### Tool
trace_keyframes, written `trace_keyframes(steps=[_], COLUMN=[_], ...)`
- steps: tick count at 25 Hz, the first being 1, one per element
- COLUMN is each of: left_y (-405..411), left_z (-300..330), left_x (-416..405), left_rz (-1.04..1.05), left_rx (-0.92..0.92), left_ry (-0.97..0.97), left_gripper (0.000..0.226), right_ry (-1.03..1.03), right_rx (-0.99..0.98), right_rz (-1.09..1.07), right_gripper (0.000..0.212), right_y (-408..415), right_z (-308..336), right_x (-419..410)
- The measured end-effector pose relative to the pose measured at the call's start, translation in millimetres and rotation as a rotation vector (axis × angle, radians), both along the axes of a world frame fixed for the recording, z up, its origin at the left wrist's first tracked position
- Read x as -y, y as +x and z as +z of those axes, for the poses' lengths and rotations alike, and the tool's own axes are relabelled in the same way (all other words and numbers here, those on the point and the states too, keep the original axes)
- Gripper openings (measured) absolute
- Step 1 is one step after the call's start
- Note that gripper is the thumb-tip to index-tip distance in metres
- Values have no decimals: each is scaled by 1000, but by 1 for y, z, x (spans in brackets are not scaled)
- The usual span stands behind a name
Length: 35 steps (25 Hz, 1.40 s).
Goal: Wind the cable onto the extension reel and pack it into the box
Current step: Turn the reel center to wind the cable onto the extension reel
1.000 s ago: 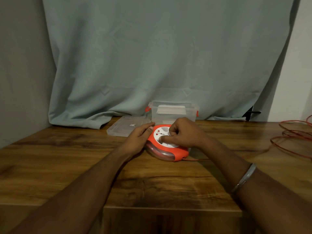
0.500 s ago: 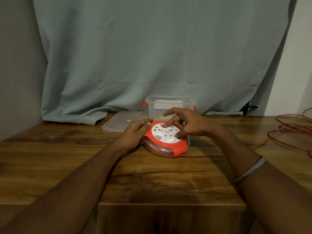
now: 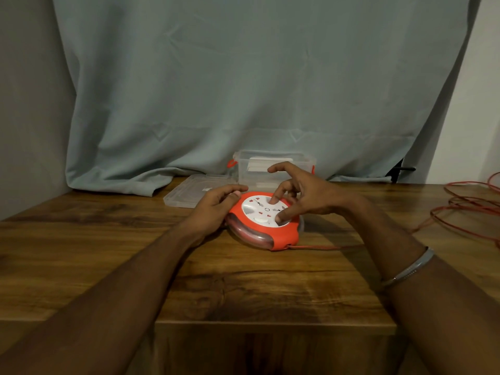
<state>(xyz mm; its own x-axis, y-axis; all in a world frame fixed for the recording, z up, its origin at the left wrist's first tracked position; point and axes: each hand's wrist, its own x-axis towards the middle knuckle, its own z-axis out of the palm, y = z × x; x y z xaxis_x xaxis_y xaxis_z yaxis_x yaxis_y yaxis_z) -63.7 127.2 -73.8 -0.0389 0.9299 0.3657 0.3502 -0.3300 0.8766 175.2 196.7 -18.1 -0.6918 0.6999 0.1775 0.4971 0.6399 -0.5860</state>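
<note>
Your wooden table [image 3: 108, 253] carries the orange extension reel [image 3: 263, 226] flat near its middle. Its red cable [image 3: 465, 209] runs right across the top and lies in loose loops by the right edge. Behind the reel you have the clear box [image 3: 276, 165], and its lid [image 3: 194, 192] lies flat just left of it.

Reel [image 3: 263, 221] sitting on table [image 3: 108, 253], mid-table; left hand [image 3: 213, 205] resting against its left edge; right hand [image 3: 303, 196] touching its top from right; box [image 3: 273, 169] standing just behind reel; lid [image 3: 194, 189] lying left of box; cable [image 3: 465, 209] trailing right from reel, lying looped at table's right.
</note>
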Motion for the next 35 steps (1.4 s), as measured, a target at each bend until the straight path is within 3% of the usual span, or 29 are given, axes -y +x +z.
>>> trace_keyframes(steps=[2, 6, 11, 13, 15, 17, 18, 22, 25, 30, 35], left_y=[0, -1, -1, 1, 2, 1, 0, 2, 2, 4, 2], left_z=[0, -2, -1, 0, -1, -2, -2, 0, 2, 4, 4], left_x=[0, -3, -1, 1, 1, -1, -1, 1, 1, 4, 6], left_rz=[3, -2, -8, -24, -32, -17, -1, 42, 55, 56, 66], left_rx=[-10, 9, 28, 34, 45, 43, 29, -17, -36, -19, 37], left_ry=[-7, 15, 45, 20, 7, -8, -18, -44, -39, -38, -37], left_gripper=[31, 29, 28, 29, 29, 31, 33, 37, 39, 42, 53], right_ry=[36, 215, 419, 381, 289, 266, 262, 61, 4, 52, 214], right_rx=[23, 75, 127, 69, -64, -115, -88, 32, 92, 51, 76], right_rz=[-27, -36, -177, -181, -126, -70, -51, 7, 21, -12, -66], right_gripper=[94, 43, 55, 54, 42, 13, 15, 60, 77, 69, 42], right_y=[-3, -14, -31, -39, -42, -34, -28, -5, -3, -8, -23], right_z=[0, -4, -9, -12, -13, -7, -2, 7, 5, 3, -9], right_x=[6, 16, 24, 25, 23, 21, 20, 10, 1, 9, 17])
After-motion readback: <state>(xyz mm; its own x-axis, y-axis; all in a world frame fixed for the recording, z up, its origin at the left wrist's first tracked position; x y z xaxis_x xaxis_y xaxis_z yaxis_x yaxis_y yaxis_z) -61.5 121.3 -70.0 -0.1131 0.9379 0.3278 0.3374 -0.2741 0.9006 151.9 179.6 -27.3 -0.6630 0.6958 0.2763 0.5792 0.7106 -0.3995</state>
